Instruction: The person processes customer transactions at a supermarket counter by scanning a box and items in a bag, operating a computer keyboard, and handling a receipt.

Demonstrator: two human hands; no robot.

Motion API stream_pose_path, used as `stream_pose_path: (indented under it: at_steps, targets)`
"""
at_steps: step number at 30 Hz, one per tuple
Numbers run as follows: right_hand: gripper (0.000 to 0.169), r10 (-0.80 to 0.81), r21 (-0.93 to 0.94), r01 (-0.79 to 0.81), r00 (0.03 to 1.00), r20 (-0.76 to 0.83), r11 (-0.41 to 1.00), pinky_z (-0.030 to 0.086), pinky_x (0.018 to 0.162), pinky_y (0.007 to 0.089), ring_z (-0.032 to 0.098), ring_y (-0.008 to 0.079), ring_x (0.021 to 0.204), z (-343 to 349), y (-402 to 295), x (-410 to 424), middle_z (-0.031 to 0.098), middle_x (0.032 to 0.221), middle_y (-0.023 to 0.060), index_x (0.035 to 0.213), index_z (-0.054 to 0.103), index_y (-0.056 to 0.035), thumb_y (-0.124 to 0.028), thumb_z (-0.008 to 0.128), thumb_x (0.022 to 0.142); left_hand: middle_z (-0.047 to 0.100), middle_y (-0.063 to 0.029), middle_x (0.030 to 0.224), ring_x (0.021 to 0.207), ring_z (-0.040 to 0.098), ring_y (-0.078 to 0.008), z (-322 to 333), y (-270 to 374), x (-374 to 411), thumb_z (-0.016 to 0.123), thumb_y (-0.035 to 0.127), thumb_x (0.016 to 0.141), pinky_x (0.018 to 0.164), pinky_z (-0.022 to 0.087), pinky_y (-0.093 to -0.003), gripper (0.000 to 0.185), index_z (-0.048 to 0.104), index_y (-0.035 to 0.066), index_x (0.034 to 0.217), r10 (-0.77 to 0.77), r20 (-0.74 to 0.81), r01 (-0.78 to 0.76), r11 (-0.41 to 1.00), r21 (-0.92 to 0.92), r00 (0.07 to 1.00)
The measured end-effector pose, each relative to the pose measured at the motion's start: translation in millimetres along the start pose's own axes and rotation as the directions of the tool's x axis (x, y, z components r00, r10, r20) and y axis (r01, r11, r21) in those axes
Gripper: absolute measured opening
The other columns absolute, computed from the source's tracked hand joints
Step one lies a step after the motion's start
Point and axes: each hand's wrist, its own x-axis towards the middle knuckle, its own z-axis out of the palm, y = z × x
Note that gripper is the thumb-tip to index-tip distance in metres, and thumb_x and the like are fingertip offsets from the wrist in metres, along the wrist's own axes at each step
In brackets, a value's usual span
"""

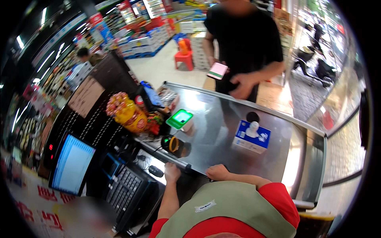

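Note:
My left hand (172,172) is curled at the near edge of the metal counter (208,139), beside a black computer mouse (156,171). Further right, my right hand (217,172) rests curled on the same edge; whether either hand grips something is hard to tell. A blue and white box (252,136) lies on the counter's right part. Left of it stand a round black scanner (171,144) with an orange ring and a green-framed payment device (179,119) with a lit face. Across the counter, a person in black holds a phone (218,70) in one hand.
On the left are a monitor (72,165), a black keyboard (126,189) and a yellow container (131,119) of wrapped sweets. A small touch screen (151,95) stands at the counter's left end. Beyond are a red stool (184,59) and stacked cartons. Glass borders the right side.

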Motion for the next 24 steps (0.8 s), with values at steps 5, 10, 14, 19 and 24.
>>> stream_pose_path:
  at_steps: [5,10,14,19,24]
  targets:
    - [0.025,-0.051,0.035,0.053,0.998,-0.032,0.998,0.049,0.048,0.0415,0.061,0.0265,0.054,6,2,3,0.057,0.06,0.006,0.061,0.054,-0.0129,-0.02,0.063,0.082,0.067,-0.016,0.095,0.102,0.058,-0.0336,2,-5,-5,0.058,0.011,0.072,0.094,0.046,-0.0444,0.017,0.069,0.001,0.082,-0.063,0.065,0.064,0.998,-0.01,0.996]
    - [0.026,-0.042,-0.006,0.042,0.999,-0.034,0.999,0.047,0.046,0.0409,0.059,0.0262,0.051,5,0,3,0.056,0.059,0.0054,0.06,0.053,-0.0129,-0.02,0.066,0.081,0.069,-0.0139,0.092,0.097,0.061,-0.03,-6,-1,-2,0.06,0.012,0.071,0.094,0.046,-0.0411,0.016,0.069,0.001,0.079,-0.042,0.037,0.042,0.999,0.006,0.998]
    - [0.026,-0.048,-0.02,0.047,0.998,-0.039,0.999,0.048,0.046,0.041,0.059,0.0264,0.052,6,3,1,0.056,0.058,0.0058,0.06,0.054,-0.0124,-0.021,0.066,0.082,0.067,-0.0151,0.089,0.097,0.06,-0.0328,-5,1,1,0.061,0.01,0.068,0.09,0.049,-0.0413,0.012,0.066,0.001,0.074,-0.036,-0.007,0.036,0.999,-0.026,0.999]
    - [0.027,-0.028,0.021,0.028,1.0,-0.011,0.999,0.049,0.049,0.0424,0.062,0.0292,0.055,3,0,4,0.06,0.061,0.0081,0.061,0.055,-0.0109,-0.021,0.064,0.084,0.065,-0.0158,0.084,0.091,0.059,-0.0355,7,-6,-6,0.059,0.01,0.069,0.087,0.047,-0.0442,0.012,0.066,0.002,0.073,-0.044,-0.051,0.043,0.999,-0.022,0.998]
    - [0.028,-0.016,0.026,0.017,1.0,-0.023,1.0,0.049,0.049,0.0412,0.061,0.0277,0.054,-1,0,5,0.058,0.06,0.0062,0.061,0.055,-0.0107,-0.022,0.065,0.085,0.066,-0.0166,0.083,0.092,0.06,-0.0342,-1,1,-1,0.06,0.009,0.067,0.09,0.046,-0.0451,0.009,0.064,0.001,0.069,0.007,-0.093,-0.009,1.0,-0.017,0.996]
